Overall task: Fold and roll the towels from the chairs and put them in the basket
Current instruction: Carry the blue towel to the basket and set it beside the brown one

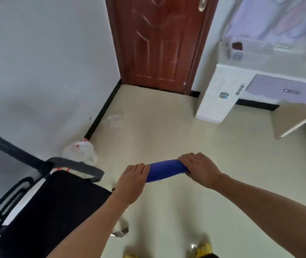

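Towel (165, 170): where is it?
Blue, rolled, in the air over the floor beside the chair (55, 192). My left hand (132, 180) and right hand (198, 168) each grip an end, fingers curled round it.
Step?
Rolling looks done, I'd say. Next I must find the basket; it isn't in view.

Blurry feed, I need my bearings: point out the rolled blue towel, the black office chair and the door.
blue towel (165, 170): head view, exposed middle of the roll.
black office chair (51, 216): head view, centre of the seat cushion.
brown door (159, 43): head view, middle of the carved panel.
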Demonstrator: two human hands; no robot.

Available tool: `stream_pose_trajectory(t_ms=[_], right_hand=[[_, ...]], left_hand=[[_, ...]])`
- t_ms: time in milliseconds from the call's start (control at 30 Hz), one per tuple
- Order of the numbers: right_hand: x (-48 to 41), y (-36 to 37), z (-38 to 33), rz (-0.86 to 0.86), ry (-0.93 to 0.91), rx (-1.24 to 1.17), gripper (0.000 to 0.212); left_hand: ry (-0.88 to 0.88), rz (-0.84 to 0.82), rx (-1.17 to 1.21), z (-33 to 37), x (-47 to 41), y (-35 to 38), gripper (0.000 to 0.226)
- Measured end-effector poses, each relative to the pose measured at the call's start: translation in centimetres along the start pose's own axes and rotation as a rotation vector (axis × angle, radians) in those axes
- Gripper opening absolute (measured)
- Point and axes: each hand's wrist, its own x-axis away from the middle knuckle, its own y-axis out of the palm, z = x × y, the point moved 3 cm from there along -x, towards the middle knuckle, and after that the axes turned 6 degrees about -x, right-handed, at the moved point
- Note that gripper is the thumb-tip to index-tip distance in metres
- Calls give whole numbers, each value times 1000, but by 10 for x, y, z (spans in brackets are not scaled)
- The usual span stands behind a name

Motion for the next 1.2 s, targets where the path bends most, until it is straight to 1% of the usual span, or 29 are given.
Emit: stream_pose_trajectory(t_ms=[167, 333, 433, 567, 667, 733, 867, 967, 1200], right_hand=[[61, -80, 123, 114, 133, 87, 50], [113, -151, 238, 191, 202, 171, 49], [128, -181, 295, 202, 249, 200, 48], [123, -199, 368, 247, 275, 218, 48], [112, -204, 413, 234, 294, 232, 47], [99, -208, 460, 252, 311, 249, 47], [68, -223, 545, 271, 362, 242, 48], [42, -238, 602, 288, 401, 233, 48], [-4, -264, 735, 256, 469, 189, 43]], left_hand=[[135, 161, -64, 95, -129, -64, 58], [205, 231, -30, 190, -239, -108, 54], [237, 241, 20, 227, -295, -125, 49], [258, 236, 13, 250, -373, -135, 47], [281, 212, 24, 257, -422, -138, 46], [318, 241, 23, 262, -474, -134, 48], [361, 221, 74, 265, -581, -134, 47], [391, 238, 80, 264, -652, -142, 45], [395, 199, 183, 275, -795, -150, 37]])
